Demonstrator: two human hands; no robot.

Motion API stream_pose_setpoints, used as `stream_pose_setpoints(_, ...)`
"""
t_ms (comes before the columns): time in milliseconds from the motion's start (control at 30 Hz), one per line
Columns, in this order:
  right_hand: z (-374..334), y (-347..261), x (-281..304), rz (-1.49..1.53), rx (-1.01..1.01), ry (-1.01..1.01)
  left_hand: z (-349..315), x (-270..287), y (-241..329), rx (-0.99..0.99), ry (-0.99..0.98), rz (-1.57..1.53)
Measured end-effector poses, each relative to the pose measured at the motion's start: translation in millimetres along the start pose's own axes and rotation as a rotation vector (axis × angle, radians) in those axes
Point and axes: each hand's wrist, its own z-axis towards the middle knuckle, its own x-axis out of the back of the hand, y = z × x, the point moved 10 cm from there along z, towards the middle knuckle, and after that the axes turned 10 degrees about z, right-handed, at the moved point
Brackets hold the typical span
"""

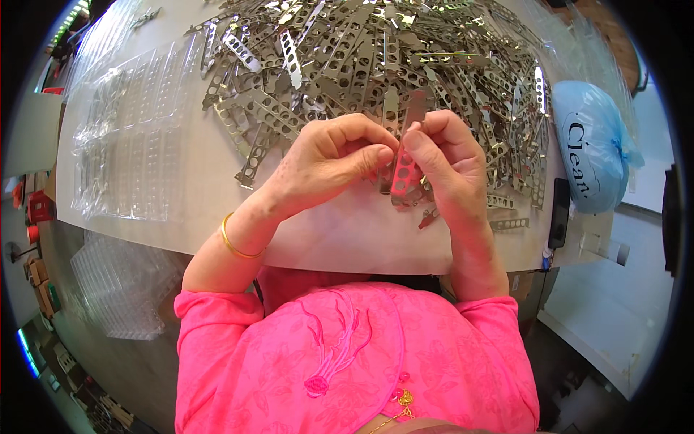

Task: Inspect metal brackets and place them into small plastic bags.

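Perforated metal strip [404, 165], one, stood in the head view between the person's two hands, above the near edge of the pile and tinged pink along its face. The right hand [459, 159] gripped it between thumb and fingers; the left hand [325, 159] had thumb and forefinger drawn together at its left edge, though whether they pinched it could not be told. Behind lay one heap of similar metal strips [354, 65], too many and too tangled to count. One bangle [237, 240] circled the left wrist. The pale tabletop [340, 235] also carried clear plastic trays [144, 137] at left, overlapping beyond counting, and, at right, one black phone-like object [559, 213] near one knotted blue plastic bag [600, 108]. More clear trays [123, 289] sat lower, beyond the table's left edge, above a grey floor [148, 380]. Large dark lettering ran down the bag.
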Motion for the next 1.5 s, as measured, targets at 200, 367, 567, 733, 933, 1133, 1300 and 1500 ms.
stream_pose_setpoints(200,0.3,-8.1,7.8,0.089,0.062,0.048,2.3,12.2,1.9,-0.035,0.095,-0.190)
stream_pose_setpoints(367,1.6,0.9,14.1,-0.028,-0.039,0.152,2.2,12.2,-4.2,0.052,0.088,-0.331)
stream_pose_setpoints(567,0.4,2.1,9.3,-0.128,-0.073,0.093,2.4,9.5,-13.0,0.118,0.052,-0.386)
stream_pose_setpoints(733,0.2,3.0,4.7,-0.110,-0.097,0.079,2.1,6.7,-12.0,0.109,0.015,-0.394)
stream_pose_setpoints(933,0.2,4.3,5.4,-0.102,-0.107,0.076,3.7,1.5,-12.1,0.090,-0.049,-0.390)
stream_pose_setpoints(1133,-0.2,5.7,3.6,-0.096,-0.124,0.072,3.6,1.9,-12.7,0.092,-0.040,-0.387)
stream_pose_setpoints(1300,-1.1,6.9,3.2,-0.097,-0.128,0.073,3.1,0.0,-10.9,0.086,-0.064,-0.385)
stream_pose_setpoints(1500,-1.2,7.3,3.2,-0.085,-0.128,0.068,3.0,0.2,-12.2,0.080,-0.053,-0.394)
